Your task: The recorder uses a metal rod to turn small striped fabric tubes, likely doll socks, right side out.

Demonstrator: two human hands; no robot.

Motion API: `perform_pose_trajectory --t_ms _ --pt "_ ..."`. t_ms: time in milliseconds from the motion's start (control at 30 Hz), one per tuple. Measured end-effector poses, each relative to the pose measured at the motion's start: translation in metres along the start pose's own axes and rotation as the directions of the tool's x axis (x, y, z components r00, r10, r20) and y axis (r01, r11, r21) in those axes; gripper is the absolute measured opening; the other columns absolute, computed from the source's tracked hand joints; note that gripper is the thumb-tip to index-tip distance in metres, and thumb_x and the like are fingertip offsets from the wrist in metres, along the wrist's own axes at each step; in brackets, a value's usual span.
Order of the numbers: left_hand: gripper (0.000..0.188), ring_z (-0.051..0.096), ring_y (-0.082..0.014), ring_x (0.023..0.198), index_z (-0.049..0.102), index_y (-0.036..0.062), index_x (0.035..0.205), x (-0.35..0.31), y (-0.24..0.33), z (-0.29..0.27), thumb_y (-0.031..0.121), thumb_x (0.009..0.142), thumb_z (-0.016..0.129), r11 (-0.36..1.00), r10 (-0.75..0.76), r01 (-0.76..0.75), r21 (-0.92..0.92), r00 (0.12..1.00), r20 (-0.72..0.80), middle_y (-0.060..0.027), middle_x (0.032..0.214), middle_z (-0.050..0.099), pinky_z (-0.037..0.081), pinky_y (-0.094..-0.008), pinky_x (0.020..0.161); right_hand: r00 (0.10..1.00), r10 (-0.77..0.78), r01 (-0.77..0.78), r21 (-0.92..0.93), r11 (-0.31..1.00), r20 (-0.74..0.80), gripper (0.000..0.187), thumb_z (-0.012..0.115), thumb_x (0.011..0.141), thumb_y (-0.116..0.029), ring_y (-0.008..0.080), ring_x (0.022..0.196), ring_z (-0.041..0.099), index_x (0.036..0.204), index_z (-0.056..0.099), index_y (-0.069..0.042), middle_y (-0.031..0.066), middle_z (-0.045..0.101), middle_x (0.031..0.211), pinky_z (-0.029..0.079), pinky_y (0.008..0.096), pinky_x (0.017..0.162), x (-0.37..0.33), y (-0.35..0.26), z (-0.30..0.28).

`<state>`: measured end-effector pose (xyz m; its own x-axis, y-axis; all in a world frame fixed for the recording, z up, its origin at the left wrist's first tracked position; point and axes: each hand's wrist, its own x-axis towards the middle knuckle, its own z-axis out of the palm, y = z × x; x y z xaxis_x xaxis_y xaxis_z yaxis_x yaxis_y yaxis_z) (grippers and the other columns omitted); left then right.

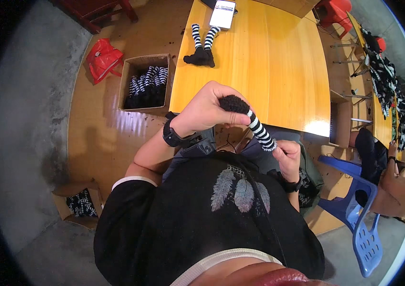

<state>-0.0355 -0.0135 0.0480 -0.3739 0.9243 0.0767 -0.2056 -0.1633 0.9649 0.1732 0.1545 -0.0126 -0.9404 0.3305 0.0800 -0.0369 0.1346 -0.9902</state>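
Note:
A small knitted sock point(261, 132) with black and white stripes and a dark fuzzy end stretches between my two hands, above the near edge of the table. My left hand point(216, 108) is closed round the fuzzy dark end, its thumb lying along the near side. At the striped cuff, my right hand point(288, 156) pinches the edge between thumb and fingers. Two matching striped socks point(203, 46) with black feet lie side by side on the table point(288, 62), close to its left edge.
A white box point(222, 15) lies at the table's far end. Left of the table, a carton point(122, 95) holds several striped socks; a red bag point(103, 59) lies beyond it. A blue chair point(355, 209) and another person's arm point(395, 190) are at right, beside a table of dark knitwear point(383, 78).

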Motion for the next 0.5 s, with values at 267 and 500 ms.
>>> perform_pose_trajectory --t_ms 267,500 --pt "0.019 0.046 -0.0047 0.050 0.060 -0.0021 0.076 -0.004 0.008 0.011 0.017 0.077 0.062 0.994 -0.061 0.067 0.090 0.996 -0.062 -0.0001 0.056 0.053 0.037 -0.0199 0.046 0.997 0.013 0.007 0.271 0.963 -0.071 0.014 0.058 0.077 -0.009 0.0064 0.051 0.041 0.072 0.057 0.004 0.0018 0.051 0.060 0.030 0.0198 0.047 -0.011 0.017 0.008" --pt "0.034 0.043 -0.0118 0.049 0.056 -0.0030 0.070 -0.008 -0.004 0.029 0.026 0.086 0.050 0.939 0.154 -0.154 0.307 0.988 0.024 -0.0029 0.052 0.050 0.038 -0.0265 0.049 0.961 -0.040 0.107 0.235 0.966 -0.275 0.008 0.055 0.078 -0.002 0.0051 0.055 0.042 0.072 0.053 0.004 0.0004 0.051 0.064 0.031 0.0179 0.050 0.000 0.009 0.034"
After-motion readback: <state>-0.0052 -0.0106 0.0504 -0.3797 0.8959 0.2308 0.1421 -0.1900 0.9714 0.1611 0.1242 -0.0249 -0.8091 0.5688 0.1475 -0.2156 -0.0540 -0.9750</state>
